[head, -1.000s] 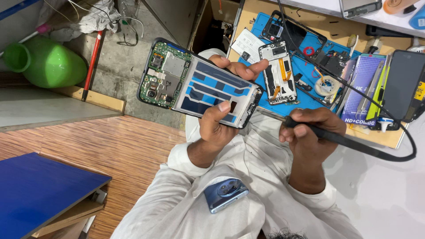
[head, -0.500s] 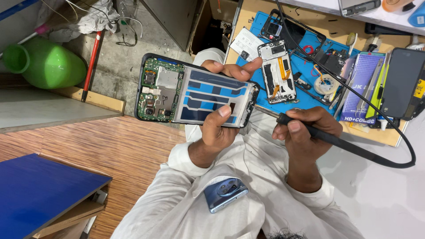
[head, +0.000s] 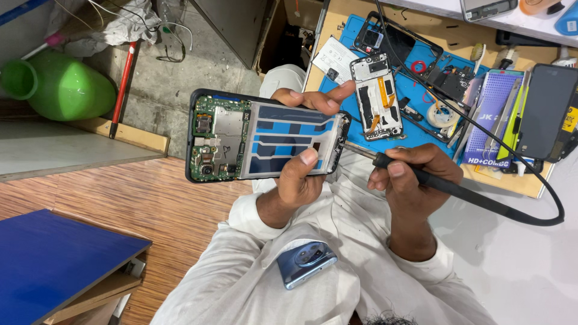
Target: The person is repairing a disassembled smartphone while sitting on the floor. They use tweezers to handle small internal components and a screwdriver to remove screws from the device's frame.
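Note:
My left hand [head: 304, 174] grips an opened phone [head: 265, 138] held sideways, back cover off, with a green circuit board at its left end and blue strips over a pale frame. My thumb presses its lower edge and my fingers curl over its upper edge. My right hand [head: 412, 180] holds a black soldering iron [head: 445, 188] by its handle. The metal tip touches the phone's right end. A black cable [head: 551, 210] loops away from the iron to the right.
A second opened phone [head: 376, 96] lies on a blue work mat [head: 415, 57] with small parts, a tape roll and tool packs. A blue phone [head: 306, 262] rests on my lap. A green jug [head: 60, 87] lies on the floor, a blue board [head: 54, 259] lower left.
The opened phone has swung level and come closer to the camera. My right hand moved the iron left, bringing its tip to the phone's right end.

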